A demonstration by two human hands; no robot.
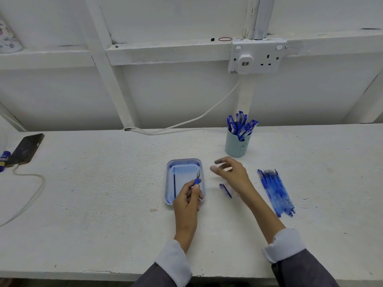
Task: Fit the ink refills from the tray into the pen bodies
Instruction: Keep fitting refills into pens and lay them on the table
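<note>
Ink refill, a single thin dark blue one [174, 183], is lying lengthwise along the left side of the pale blue rectangular plastic tray [168, 179], which is sitting on the white worktop [103, 193] straight in front of me. Nearest to me, my grey sleeves with white cuffs [176, 264] are reaching in from the bottom edge. My left hand [186, 201] is over the near right corner of the tray, its fingers curling round a pen piece with a blue grip and a silver cone tip [197, 178]. The tip is pointing away from me over the tray, and the rest of the piece is hiding inside my grip. My right hand [234, 172] is hanging just right of the tray with the fingers spread, loosely bent and gripping nothing. The fingertips are blurring, so I cannot tell whether they are touching the surface. Just left of that forearm a small blue pen cap [225, 190] is lying on the worktop, apart from the tray. Further right, a row of uncapped translucent blue pens [276, 193] is lying side by side, tips pointing away from me. Beyond my right hand a pale green cup [235, 147] is standing upright, holding a bunch of capped blue pens [241, 125]. Far left, a black phone [26, 149] is lying with a white cable [31, 189] running from it. On the wall behind, a white double socket [267, 56] is carrying a white plug [245, 62].
</note>
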